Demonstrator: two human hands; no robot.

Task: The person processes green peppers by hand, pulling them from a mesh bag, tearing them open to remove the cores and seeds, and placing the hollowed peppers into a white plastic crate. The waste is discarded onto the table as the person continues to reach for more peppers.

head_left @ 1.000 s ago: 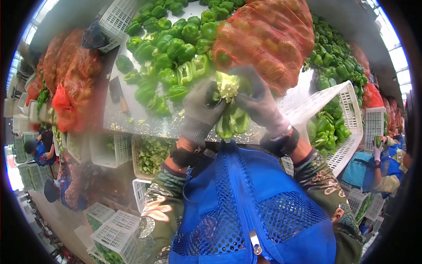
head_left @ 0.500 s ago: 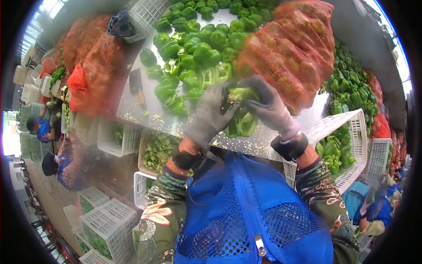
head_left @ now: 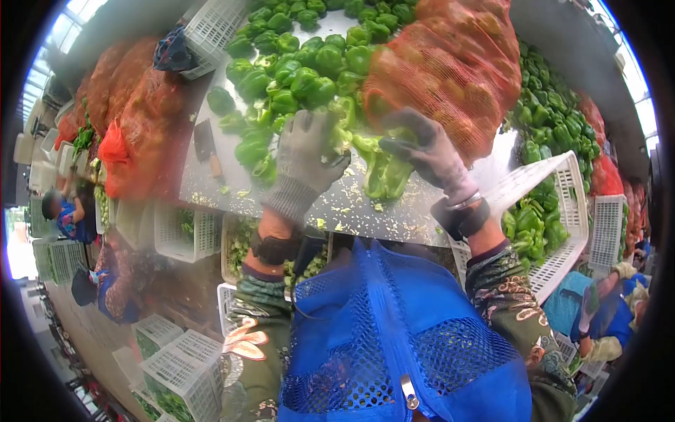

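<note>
Both my hands wear grey gloves over a metal table point(head_left: 302, 204) strewn with pale seeds. My left hand point(head_left: 306, 151) is curled round a piece of green pepper point(head_left: 343, 133), partly hidden by the fingers. My right hand point(head_left: 425, 148) grips the upper end of another green pepper part point(head_left: 385, 172), whose pale inside shows and which hangs down over the table. A narrow gap lies between the hands. Beyond them is a pile of green peppers point(head_left: 309, 84), some cut open. A knife point(head_left: 205, 144) lies on the table, left of my left hand.
A red mesh sack point(head_left: 443, 77) stands beyond my right hand. White crates hold peppers at the right point(head_left: 573, 218) and trimmings at the lower left point(head_left: 232, 246). More red sacks point(head_left: 151, 126) are at the left. Other people point(head_left: 116, 292) work at the left and at the lower right point(head_left: 605, 309).
My hands were together on one pepper and have moved apart, each with a part of it. My left hand has shifted left. The whole view has shifted slightly.
</note>
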